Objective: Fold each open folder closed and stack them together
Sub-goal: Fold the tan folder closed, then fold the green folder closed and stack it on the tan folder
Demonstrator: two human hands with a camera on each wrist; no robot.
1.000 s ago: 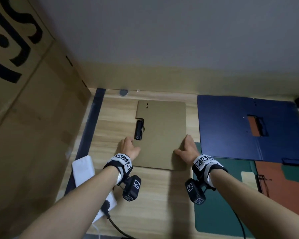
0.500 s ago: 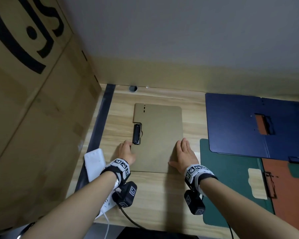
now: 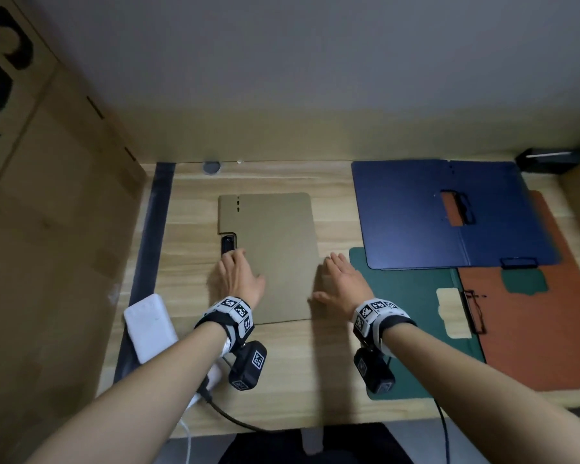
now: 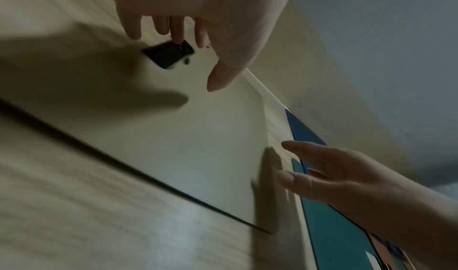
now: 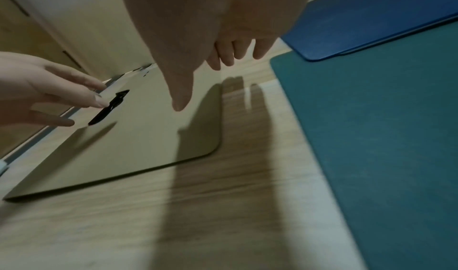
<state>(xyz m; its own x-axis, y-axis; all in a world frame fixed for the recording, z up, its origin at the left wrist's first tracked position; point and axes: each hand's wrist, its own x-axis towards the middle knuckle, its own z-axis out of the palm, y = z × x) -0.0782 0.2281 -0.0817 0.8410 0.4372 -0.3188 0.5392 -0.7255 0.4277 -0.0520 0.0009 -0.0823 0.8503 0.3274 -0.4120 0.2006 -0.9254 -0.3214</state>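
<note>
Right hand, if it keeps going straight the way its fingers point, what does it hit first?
Likely the near left corner of the blue folder, which lies open just beyond the fingertips. The right hand hovers open between the tan folder and green folder; how high it hovers is unclear.

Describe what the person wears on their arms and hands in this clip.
Both forearms are bare, with no sleeves or gloves. Each wrist carries a black strap with white blocks printed with black square markers, seen at the left hand and right hand. A small black camera with a similar marker hangs under each wrist, and a dark cable trails from each toward the table's near edge.
</note>
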